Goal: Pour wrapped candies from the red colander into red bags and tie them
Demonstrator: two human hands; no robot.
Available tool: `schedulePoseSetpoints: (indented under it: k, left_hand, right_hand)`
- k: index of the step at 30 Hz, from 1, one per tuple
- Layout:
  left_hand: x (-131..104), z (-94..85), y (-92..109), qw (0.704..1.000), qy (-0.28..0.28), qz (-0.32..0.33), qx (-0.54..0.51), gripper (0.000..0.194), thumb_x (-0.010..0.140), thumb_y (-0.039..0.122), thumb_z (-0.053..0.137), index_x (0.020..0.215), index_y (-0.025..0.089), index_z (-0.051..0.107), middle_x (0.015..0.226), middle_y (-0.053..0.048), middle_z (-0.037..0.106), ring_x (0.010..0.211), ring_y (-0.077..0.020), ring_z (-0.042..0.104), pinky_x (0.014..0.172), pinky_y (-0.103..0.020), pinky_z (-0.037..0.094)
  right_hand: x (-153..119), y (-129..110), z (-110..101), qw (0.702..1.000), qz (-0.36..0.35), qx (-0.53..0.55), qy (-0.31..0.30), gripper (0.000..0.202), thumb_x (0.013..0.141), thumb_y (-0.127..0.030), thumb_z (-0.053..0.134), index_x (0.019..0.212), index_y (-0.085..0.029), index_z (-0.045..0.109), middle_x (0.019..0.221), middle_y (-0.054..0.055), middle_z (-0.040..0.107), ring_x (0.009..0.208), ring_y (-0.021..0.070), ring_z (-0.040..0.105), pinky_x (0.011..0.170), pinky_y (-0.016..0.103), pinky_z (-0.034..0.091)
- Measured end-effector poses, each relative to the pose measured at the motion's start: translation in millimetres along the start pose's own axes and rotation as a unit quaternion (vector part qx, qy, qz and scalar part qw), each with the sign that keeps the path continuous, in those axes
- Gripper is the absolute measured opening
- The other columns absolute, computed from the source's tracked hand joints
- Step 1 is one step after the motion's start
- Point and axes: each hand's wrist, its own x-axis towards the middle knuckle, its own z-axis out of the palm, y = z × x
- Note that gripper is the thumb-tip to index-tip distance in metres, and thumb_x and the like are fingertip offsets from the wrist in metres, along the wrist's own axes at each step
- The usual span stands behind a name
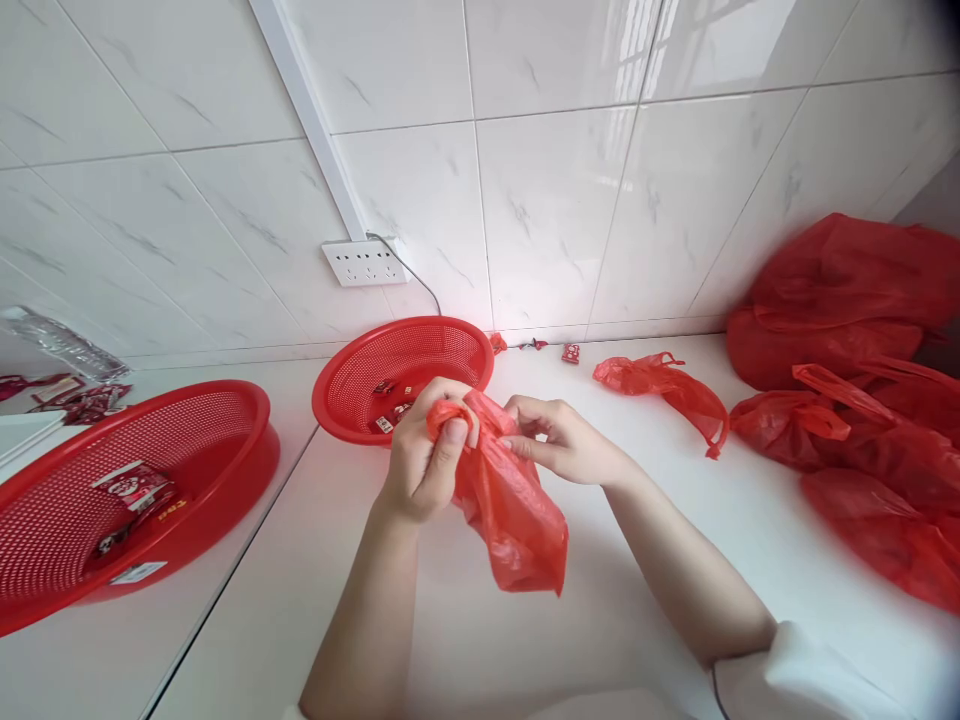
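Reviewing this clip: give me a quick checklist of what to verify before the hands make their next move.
1. Left hand gripping the red bag: ok, fingers closed around its bunched part.
2. Right hand on the same bag: ok, thumb and fingers pinch it.
3. Middle basket upright: ok, small packets inside.
4. Tabletop by the wall free of loose packets: not ok, a small packet lies there.
5. Held bag empty: cannot tell.

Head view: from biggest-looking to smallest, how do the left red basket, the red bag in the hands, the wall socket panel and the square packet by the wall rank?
1. Left red basket, though cut off by the picture's edge
2. Held red bag
3. Wall socket panel
4. Square packet
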Motion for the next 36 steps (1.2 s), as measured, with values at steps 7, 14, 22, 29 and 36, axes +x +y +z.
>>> schedulePoseSetpoints:
  k: [7,14,22,29,36]
  left_hand:
    - [1,8.5,1,0.981,0.073,-0.088,-0.154,0.042,0.099,0.04,0.039,0.07,0.019,0.059,0.092,-0.008,0.06,0.091,-0.022,0.062,0.083,-0.038,0.05]
    - [0,14.0,4,0.966,-0.068,-0.146,-0.204,0.039,0.099,0.039,0.041,0.072,0.018,0.059,0.095,-0.011,0.064,0.096,-0.0243,0.062,0.084,-0.039,0.05]
    - [4,11.8,2,0.961,-0.119,-0.134,-0.209,0.038,0.1,0.035,0.04,0.075,0.017,0.063,0.096,-0.011,0.066,0.096,-0.0235,0.063,0.085,-0.037,0.049]
    - [3,10.1,3,0.98,-0.017,-0.099,-0.173,0.034,0.099,0.033,0.045,0.09,0.019,0.073,0.102,-0.01,0.067,0.097,-0.0224,0.063,0.083,-0.034,0.049]
    - [6,0.3,0,0.956,0.138,-0.173,-0.192,0.011,0.083,0.03,0.071,0.077,0.021,0.068,0.069,0.001,0.053,0.066,-0.0111,0.05,0.063,-0.024,0.043]
  right_hand:
    - [-2,-5,-10,0.996,0.006,-0.055,-0.072,0.02,0.088,-0.037,0.066,0.083,-0.018,0.061,0.08,0.0,0.062,0.073,0.0126,0.055,0.07,0.028,0.048]
    - [6,2,-7,0.986,0.001,0.099,0.131,0.031,0.09,-0.045,0.06,0.077,-0.018,0.065,0.075,0.001,0.061,0.068,0.0121,0.053,0.066,0.028,0.047]
    - [5,8,-5,0.952,0.031,0.282,0.117,0.022,0.081,-0.039,0.072,0.082,-0.021,0.06,0.064,-0.004,0.05,0.059,0.0104,0.045,0.059,0.026,0.038]
    - [4,0,-7,0.896,0.026,0.427,0.117,0.036,0.078,-0.041,0.07,0.068,-0.021,0.042,0.074,-0.002,0.045,0.051,0.0078,0.032,0.043,0.024,0.023]
    - [0,-6,-13,0.909,0.015,0.394,0.136,0.029,0.076,-0.03,0.072,0.083,-0.024,0.045,0.058,-0.01,0.029,0.044,0.0051,0.016,0.044,0.022,0.018]
